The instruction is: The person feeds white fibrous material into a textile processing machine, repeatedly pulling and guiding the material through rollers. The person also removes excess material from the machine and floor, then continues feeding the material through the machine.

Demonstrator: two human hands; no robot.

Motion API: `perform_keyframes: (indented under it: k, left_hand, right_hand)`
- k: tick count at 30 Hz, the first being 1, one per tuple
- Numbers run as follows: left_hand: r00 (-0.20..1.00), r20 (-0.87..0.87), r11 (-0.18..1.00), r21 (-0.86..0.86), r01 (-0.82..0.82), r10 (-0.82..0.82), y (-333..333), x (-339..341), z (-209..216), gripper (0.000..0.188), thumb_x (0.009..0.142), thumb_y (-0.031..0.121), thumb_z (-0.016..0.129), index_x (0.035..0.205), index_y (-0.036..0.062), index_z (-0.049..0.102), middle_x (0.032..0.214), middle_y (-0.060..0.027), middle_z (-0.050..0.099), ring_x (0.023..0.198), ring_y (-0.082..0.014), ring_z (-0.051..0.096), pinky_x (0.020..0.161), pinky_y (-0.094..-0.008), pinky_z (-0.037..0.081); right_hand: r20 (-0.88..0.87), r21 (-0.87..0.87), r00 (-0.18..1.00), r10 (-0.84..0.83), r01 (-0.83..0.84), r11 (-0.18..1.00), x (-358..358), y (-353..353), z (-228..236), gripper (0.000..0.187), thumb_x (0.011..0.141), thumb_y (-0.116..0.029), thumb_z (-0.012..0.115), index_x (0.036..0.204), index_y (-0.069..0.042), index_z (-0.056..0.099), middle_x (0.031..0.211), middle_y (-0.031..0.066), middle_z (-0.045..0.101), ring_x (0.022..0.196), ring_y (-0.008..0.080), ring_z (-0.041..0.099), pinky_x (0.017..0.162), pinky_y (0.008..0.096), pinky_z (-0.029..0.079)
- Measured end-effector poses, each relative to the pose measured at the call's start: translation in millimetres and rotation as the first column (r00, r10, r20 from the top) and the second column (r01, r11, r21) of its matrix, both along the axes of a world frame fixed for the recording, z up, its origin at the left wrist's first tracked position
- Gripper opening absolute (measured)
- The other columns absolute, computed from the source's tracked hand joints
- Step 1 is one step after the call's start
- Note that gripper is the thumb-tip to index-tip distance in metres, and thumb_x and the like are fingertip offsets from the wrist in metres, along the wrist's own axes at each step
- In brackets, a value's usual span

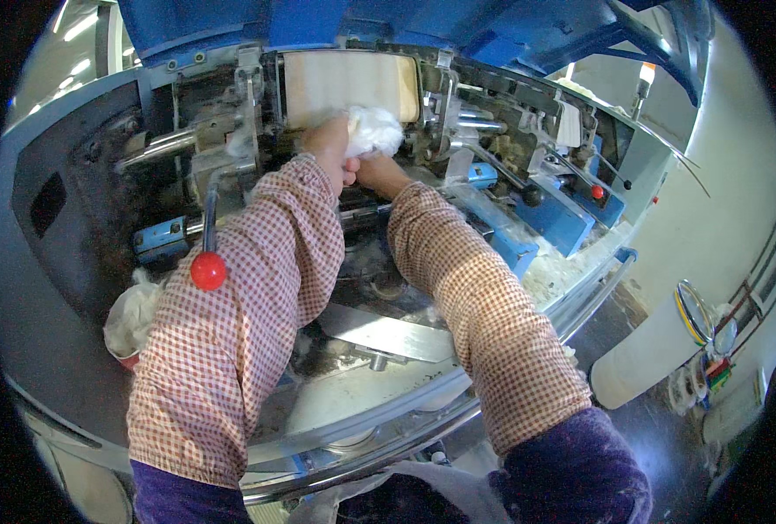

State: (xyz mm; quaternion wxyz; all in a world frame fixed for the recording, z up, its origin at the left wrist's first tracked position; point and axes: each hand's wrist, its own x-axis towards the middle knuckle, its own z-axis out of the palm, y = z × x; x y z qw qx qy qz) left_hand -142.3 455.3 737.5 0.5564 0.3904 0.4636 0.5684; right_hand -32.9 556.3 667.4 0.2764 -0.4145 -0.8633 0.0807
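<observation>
Reached far into the machine, my two hands meet at a wad of white fluffy fibre (373, 131), which looks like cotton. My left hand (327, 142) is closed against the wad's left side, its fingers curled and partly hidden. From below, my right hand (383, 175) grips the same wad, most of its fingers covered by the fluff and the other hand. Right behind the wad is a wide cream-coloured belt or roller (349, 83), streaked with tan. Checked sleeve covers (222, 314) wrap both forearms.
A lever with a red ball knob (207, 271) stands beside my left forearm. Left of it, a round container (126, 327) holds white fluff. Blue blocks (554, 214) and levers with black and red knobs (597, 191) line the right. A blue cover (344, 22) hangs overhead; a metal rail (379, 467) runs in front.
</observation>
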Motion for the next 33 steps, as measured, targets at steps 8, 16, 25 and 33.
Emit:
perform_keyframes:
  k: [8, 16, 25, 33]
  left_hand:
    - [0.998, 0.063, 0.993, 0.115, -0.029, 0.022, 16, -6, -12, 0.039, 0.085, 0.054, 0.047, 0.099, 0.0193, 0.059, 0.076, -0.0008, 0.059, 0.060, -0.0127, 0.049, 0.047, -0.0309, 0.037]
    - [0.992, -0.045, 0.964, 0.236, 0.122, -0.114, 49, -13, -43, 0.025, 0.088, 0.024, 0.051, 0.106, 0.0084, 0.058, 0.097, -0.0074, 0.063, 0.085, -0.0232, 0.061, 0.074, -0.0389, 0.048]
    - [0.978, 0.092, 0.971, 0.167, 0.171, -0.188, 38, -15, -39, 0.030, 0.081, 0.020, 0.062, 0.106, 0.0042, 0.055, 0.094, -0.0106, 0.060, 0.080, -0.0233, 0.060, 0.069, -0.0383, 0.050]
    - [0.914, -0.001, 0.913, 0.052, 0.405, -0.405, 52, -13, -36, 0.024, 0.080, 0.018, 0.057, 0.098, 0.0018, 0.057, 0.088, -0.0116, 0.061, 0.081, -0.0224, 0.062, 0.073, -0.0359, 0.052]
  right_hand:
    - [-0.174, 0.500, 0.979, 0.108, -0.007, 0.866, -8, 3, -14, 0.027, 0.079, -0.009, 0.059, 0.106, -0.006, 0.058, 0.105, 0.0179, 0.061, 0.101, 0.0313, 0.058, 0.087, 0.0403, 0.046]
    - [-0.411, 0.164, 0.911, -0.024, 0.101, 0.981, 30, -41, 6, 0.031, 0.074, -0.017, 0.065, 0.100, -0.002, 0.061, 0.100, 0.0212, 0.063, 0.094, 0.0339, 0.061, 0.077, 0.0394, 0.050]
    - [-0.660, 0.108, 0.718, 0.221, -0.201, 0.974, 13, -81, 7, 0.024, 0.089, -0.012, 0.050, 0.109, 0.001, 0.055, 0.095, 0.0076, 0.060, 0.088, 0.0166, 0.054, 0.081, 0.0302, 0.043]
    - [-0.091, 0.376, 0.985, 0.143, -0.099, 0.921, 27, -114, -1, 0.047, 0.080, -0.020, 0.058, 0.122, -0.003, 0.047, 0.127, 0.0246, 0.044, 0.119, 0.0408, 0.042, 0.096, 0.0510, 0.037]
